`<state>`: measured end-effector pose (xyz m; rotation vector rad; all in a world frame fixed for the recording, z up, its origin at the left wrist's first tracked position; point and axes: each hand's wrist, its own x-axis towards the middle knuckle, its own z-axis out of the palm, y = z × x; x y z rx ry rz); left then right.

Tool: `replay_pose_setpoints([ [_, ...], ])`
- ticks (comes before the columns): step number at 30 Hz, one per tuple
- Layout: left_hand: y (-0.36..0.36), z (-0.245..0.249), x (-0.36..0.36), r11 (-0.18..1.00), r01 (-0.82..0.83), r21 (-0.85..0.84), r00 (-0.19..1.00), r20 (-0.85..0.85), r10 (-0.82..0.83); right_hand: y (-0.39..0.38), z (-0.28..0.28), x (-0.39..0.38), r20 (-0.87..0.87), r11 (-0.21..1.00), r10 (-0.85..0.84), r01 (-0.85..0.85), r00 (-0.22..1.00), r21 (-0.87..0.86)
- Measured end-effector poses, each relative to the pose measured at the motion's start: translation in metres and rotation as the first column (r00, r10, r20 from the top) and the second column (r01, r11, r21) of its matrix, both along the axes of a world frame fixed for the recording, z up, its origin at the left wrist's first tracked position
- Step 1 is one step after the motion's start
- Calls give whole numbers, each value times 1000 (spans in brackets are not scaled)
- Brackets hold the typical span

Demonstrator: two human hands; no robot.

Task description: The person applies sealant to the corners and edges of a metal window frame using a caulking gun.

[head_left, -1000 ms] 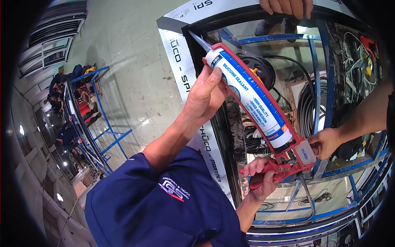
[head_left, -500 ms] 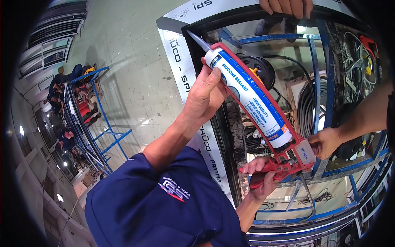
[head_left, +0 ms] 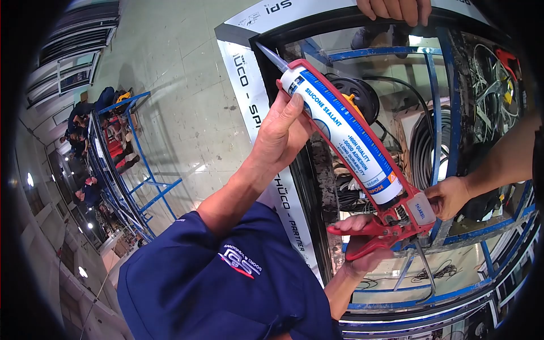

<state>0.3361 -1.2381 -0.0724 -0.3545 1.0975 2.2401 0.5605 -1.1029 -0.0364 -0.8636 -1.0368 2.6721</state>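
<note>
A red caulking gun point(head_left: 345, 144) lies slanted across the view, loaded with a white and blue silicone sealant cartridge point(head_left: 354, 139). Its grey nozzle point(head_left: 272, 56) reaches the inner corner of a black-edged frame point(head_left: 241, 73) covered in white printed film. My left hand point(head_left: 286, 130) is closed around the front of the gun, thumb against the cartridge. At the rear, my right hand point(head_left: 365, 258) wraps the red handle and trigger point(head_left: 368, 235), with part of the fingers hidden behind them. A co-worker's hand point(head_left: 447, 197) is close by the gun's back end.
Another person's hand point(head_left: 394, 8) rests on the frame's top edge. Below the frame is a blue metal stand point(head_left: 436, 122) with a black cable reel point(head_left: 357, 99) and coiled cables point(head_left: 422, 147). Several people point(head_left: 93, 107) are beside another blue rack point(head_left: 150, 181) at left.
The fingers of my right hand have shifted on the handle and trigger. The gun, its nozzle and my left hand stay almost where they were.
</note>
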Motion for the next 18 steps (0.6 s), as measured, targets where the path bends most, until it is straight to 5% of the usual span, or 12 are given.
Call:
replay_pose_setpoints([
  [3, -1, -2, 0, 1000, 10, -1, 1000, -3, -10, -6, 5, -6, 104, 957, -270, 278, 957, -80],
  [15, 0, -1, -1, 1000, 24, -18, 1000, -7, -24, -6, 5, -5, 218, 947, -299, 317, 929, -54],
  [18, -1, -3, -1, 999, 37, -8, 999, -21, -37, -1, 3, -4, 24, 970, -212, 213, 977, -115],
])
